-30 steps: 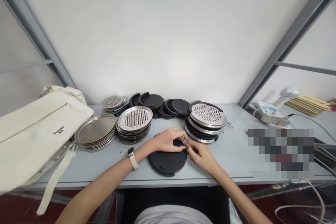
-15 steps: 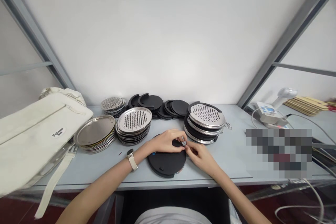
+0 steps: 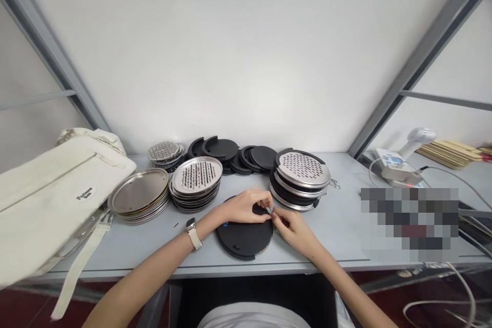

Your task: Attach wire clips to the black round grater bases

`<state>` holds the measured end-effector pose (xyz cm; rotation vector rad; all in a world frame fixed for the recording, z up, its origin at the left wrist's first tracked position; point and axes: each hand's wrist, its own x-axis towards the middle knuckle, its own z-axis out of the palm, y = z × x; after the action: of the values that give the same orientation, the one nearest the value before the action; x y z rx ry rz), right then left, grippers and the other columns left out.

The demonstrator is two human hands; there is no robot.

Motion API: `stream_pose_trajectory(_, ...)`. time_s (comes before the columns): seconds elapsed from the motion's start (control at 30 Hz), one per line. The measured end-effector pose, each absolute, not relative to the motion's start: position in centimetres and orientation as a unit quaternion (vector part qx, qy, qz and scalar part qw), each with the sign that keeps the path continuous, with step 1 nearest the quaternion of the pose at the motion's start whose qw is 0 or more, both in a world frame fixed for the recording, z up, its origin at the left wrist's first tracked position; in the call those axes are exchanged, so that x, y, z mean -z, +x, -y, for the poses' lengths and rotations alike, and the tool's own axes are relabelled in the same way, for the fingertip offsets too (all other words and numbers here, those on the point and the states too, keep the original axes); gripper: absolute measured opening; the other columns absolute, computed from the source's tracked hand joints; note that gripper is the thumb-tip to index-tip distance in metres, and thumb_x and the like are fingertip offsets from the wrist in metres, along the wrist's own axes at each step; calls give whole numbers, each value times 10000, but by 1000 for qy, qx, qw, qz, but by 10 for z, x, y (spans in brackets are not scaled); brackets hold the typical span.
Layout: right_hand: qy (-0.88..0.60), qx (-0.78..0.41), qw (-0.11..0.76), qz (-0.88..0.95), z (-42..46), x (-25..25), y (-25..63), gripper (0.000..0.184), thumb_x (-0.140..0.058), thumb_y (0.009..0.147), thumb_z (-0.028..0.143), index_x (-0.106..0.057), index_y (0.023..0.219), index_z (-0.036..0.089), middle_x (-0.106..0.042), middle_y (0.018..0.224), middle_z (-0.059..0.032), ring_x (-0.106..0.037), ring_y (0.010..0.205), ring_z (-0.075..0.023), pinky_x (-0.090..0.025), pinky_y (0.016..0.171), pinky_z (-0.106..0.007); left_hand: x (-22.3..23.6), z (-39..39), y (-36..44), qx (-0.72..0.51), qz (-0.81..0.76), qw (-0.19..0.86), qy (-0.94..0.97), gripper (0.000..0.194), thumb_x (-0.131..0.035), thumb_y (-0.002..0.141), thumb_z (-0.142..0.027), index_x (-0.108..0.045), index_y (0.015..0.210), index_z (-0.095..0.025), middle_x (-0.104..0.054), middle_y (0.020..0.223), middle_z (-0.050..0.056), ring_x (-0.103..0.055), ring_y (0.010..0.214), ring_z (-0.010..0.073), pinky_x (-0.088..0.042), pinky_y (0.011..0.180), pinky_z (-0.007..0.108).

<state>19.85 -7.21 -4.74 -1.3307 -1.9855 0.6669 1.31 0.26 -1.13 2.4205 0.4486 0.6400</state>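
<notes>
A black round disc [image 3: 246, 240] lies flat on the table in front of me, with a thin shiny rim at its lower right. My left hand [image 3: 246, 206] reaches over the disc's upper part, thumb and fingers pinched at its right edge. From the right, my right hand [image 3: 289, 224] pinches at the same spot, its fingertips almost touching the left ones. Between them shows a small shiny metal piece [image 3: 269, 210], mostly hidden by the fingers; its exact kind is unclear.
Behind stand stacks of metal grater plates [image 3: 197, 177], plain metal discs [image 3: 140, 192] and black round holders [image 3: 263, 157]. A stack of graters in black holders [image 3: 302, 169] has metal rings at its side. A white bag [image 3: 65, 200] lies left, a handheld scanner [image 3: 417, 138] right.
Both hands stay at the disc's right edge, with only a very slight shift of the fingertips and the metal piece. The disc and stacks have not moved.
</notes>
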Motion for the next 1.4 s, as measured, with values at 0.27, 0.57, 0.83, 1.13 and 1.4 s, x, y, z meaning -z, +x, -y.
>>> stream_pose_trajectory(0.27,-512,-244,333,754,74,47,196,274,-402,895,248,-347,630,208,-343,571,54,-321,545,-108,-220,521,-246,12,-3,13,-240,-169,292,910,167,-647,750,-116,-556,871,-184,-580,826,-7,-547,797,137,-451,768,242)
stream_pose_trajectory(0.57,-516,-231,335,754,74,48,195,266,-409,884,235,-364,623,209,-354,559,54,-334,534,-111,-225,516,-247,14,-4,12,-242,-168,296,909,146,-644,758,-138,-564,873,-182,-592,834,-3,-548,801,137,-449,776,245)
stream_pose_trajectory(0.83,-519,-225,330,756,75,48,194,263,-413,879,222,-369,620,208,-381,548,51,-354,522,-110,-227,512,-248,16,-5,12,-245,-168,300,907,141,-645,754,-139,-564,861,-182,-589,823,-1,-545,786,138,-447,751,241)
stream_pose_trajectory(1.13,-521,-220,324,758,75,49,195,252,-408,878,222,-359,631,213,-390,558,44,-362,523,-115,-231,519,-247,15,-5,12,-248,-159,305,906,148,-649,757,-123,-546,847,-182,-577,815,-16,-529,773,125,-433,733,227)
stream_pose_trajectory(1.4,-528,-205,326,757,74,49,193,263,-420,880,222,-369,622,208,-409,551,44,-376,517,-112,-240,518,-245,15,-5,12,-243,-164,309,905,145,-643,758,-117,-551,851,-179,-586,832,-10,-534,793,128,-438,746,230)
